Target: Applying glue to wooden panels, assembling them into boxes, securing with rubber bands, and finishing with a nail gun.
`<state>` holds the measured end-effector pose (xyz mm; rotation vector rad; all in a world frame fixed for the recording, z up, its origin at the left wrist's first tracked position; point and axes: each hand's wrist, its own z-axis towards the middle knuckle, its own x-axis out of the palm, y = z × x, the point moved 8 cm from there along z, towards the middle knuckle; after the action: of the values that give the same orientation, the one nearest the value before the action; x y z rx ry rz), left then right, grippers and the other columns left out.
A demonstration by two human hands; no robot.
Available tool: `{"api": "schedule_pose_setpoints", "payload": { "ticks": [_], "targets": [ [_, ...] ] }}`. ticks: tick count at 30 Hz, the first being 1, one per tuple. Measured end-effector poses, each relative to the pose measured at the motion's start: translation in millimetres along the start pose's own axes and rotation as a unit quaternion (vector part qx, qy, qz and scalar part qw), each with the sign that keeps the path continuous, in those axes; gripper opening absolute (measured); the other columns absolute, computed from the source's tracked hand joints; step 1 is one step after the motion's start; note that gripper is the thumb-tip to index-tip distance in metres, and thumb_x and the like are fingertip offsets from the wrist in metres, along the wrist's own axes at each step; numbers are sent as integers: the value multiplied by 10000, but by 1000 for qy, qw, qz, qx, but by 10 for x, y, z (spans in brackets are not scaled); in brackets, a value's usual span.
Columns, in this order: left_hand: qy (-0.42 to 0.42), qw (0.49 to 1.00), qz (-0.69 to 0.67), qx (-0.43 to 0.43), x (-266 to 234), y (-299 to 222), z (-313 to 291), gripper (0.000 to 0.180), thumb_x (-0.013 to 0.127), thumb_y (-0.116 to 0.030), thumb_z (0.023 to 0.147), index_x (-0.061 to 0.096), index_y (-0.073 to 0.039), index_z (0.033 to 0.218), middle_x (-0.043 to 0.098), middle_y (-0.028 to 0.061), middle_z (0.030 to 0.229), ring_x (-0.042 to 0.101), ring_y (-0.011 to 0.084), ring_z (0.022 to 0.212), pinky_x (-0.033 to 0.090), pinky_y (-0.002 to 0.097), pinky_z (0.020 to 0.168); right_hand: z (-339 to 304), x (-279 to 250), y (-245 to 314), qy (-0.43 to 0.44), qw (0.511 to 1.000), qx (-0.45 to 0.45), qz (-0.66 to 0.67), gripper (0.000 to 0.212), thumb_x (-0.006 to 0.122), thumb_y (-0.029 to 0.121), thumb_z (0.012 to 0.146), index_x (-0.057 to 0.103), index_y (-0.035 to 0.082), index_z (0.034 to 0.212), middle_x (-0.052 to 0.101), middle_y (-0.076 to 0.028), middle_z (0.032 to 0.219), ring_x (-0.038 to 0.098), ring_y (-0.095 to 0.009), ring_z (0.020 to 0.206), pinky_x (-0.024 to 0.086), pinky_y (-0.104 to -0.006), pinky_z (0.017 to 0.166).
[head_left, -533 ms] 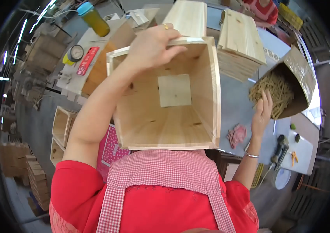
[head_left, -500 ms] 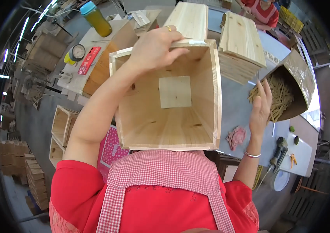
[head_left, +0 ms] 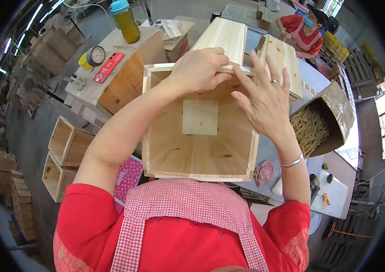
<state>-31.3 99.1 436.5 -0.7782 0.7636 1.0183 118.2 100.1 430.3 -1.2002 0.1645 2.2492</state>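
Note:
A tapered wooden box [head_left: 192, 158], its mouth toward me, stands close in front of my apron. At its bottom is a pale square [head_left: 200, 118]. My left hand [head_left: 199, 70] is closed over the far rim, thumb on the inside and fingers over the outside. My right hand [head_left: 267, 99] hovers at the far right corner with its fingers spread. Its index fingertip is at the rim, close to the left hand; whether it touches, I cannot tell. Behind the box lies a pale wooden panel or box side [head_left: 222, 41].
To the right stand stacked wooden panels [head_left: 285, 59] and a carton [head_left: 340, 113] of thin wooden strips [head_left: 309, 131]. A pink cloth [head_left: 263, 173] and orange-handled pliers [head_left: 326, 199] lie nearer. On the left bench is a bottle [head_left: 126, 25]. A co-worker [head_left: 303, 36] is at the far right.
My right hand has come from beside the carton of strips to the box's far right corner. My left hand keeps its hold on the far rim. The view has shifted slightly.

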Motion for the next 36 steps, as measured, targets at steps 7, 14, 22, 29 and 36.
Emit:
{"api": "schedule_pose_setpoints", "payload": {
  "ticks": [7, 14, 22, 29, 36],
  "targets": [
    [-4, 1000, 6, 3, -37, -33, -10, 245, 743, -286, 823, 697, -63, 914, 649, 76, 918, 654, 316, 869, 535, 444, 722, -73, -153, -87, -17, 997, 57, -38, 509, 594, 499, 918, 601, 232, 1351, 377, -116, 1546, 297, -362, 1435, 175, -611, 1133],
    [-3, 1000, 18, 5, -38, -55, -19, 255, 748, -293, 818, 697, -61, 909, 647, 79, 913, 654, 314, 875, 536, 440, 721, -29, -95, -12, -25, 999, 46, -10, 496, 622, 487, 904, 622, 214, 1318, 398, -123, 1523, 304, -374, 1425, 208, -618, 1109],
    [-18, 1000, 13, 18, -44, -55, -21, 259, 751, -286, 822, 706, -56, 932, 657, 79, 925, 656, 313, 880, 539, 432, 733, -92, -119, -38, -30, 996, 81, 7, 517, 624, 490, 895, 628, 198, 1321, 375, -131, 1546, 323, -382, 1423, 201, -626, 1113],
    [-5, 1000, 4, 14, -32, -42, 6, 260, 753, -287, 820, 702, -55, 926, 658, 87, 932, 658, 316, 875, 542, 435, 736, -70, -119, -142, -18, 986, 155, -57, 503, 624, 479, 899, 639, 189, 1309, 406, -154, 1518, 344, -389, 1401, 209, -618, 1115],
    [3, 1000, 13, 13, 20, 3, 1, 247, 754, -272, 817, 699, -58, 928, 650, 85, 918, 655, 321, 885, 542, 437, 736, -92, -117, -83, -52, 990, 105, 84, 638, 682, 378, 878, 499, 138, 1440, 420, -169, 1486, 443, -379, 1319, 368, -502, 1052]
  ]
}}
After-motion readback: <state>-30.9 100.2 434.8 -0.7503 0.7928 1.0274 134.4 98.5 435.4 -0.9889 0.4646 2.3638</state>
